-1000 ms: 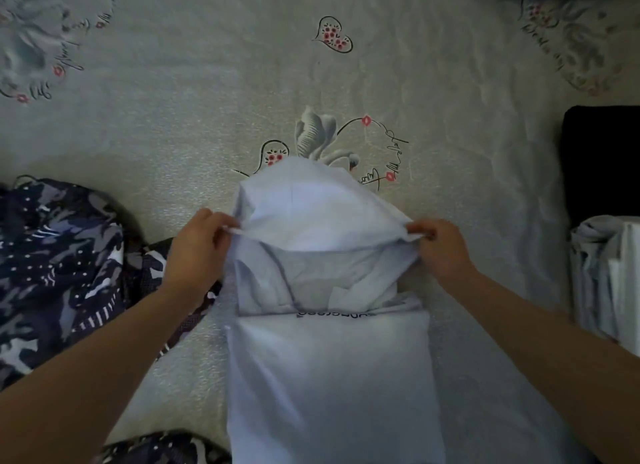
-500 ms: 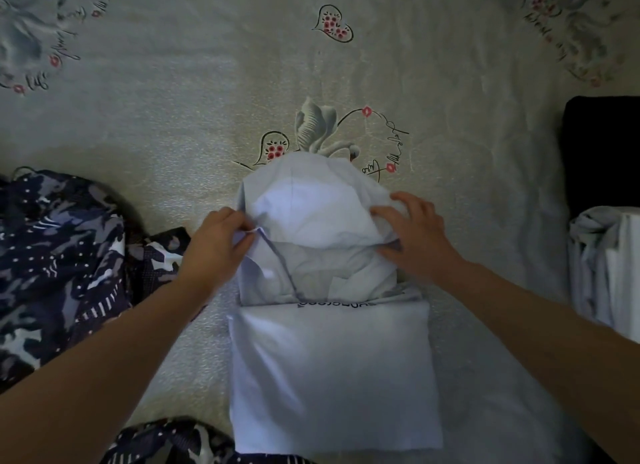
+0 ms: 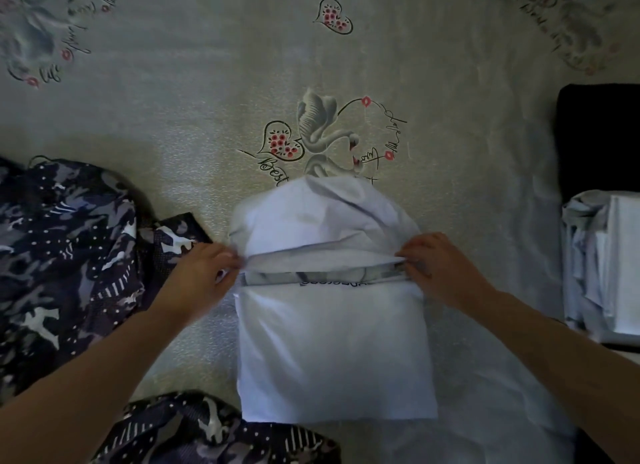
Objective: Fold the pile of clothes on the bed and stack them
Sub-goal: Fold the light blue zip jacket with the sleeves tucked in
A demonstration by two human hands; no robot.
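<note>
A pale blue hooded garment (image 3: 332,342) lies partly folded in the middle of the bed, its body a neat rectangle toward me and its hood (image 3: 322,221) pointing away. My left hand (image 3: 199,276) pinches the hood's left edge. My right hand (image 3: 440,269) pinches the hood's right edge. Both hands hold the hood's rim down close to the folded body, just above a line of dark lettering (image 3: 332,283). A dark camouflage-print garment (image 3: 65,255) lies unfolded at the left and runs along the near edge.
A stack of folded pale clothes (image 3: 606,266) sits at the right edge, with a black folded item (image 3: 599,138) behind it. The bedsheet (image 3: 173,100) is grey-beige with swan and heart prints.
Both hands have drawn the hood's rim toward me, from high and open to down near the folded body. The hood now lies flatter and covers the grey lining.
</note>
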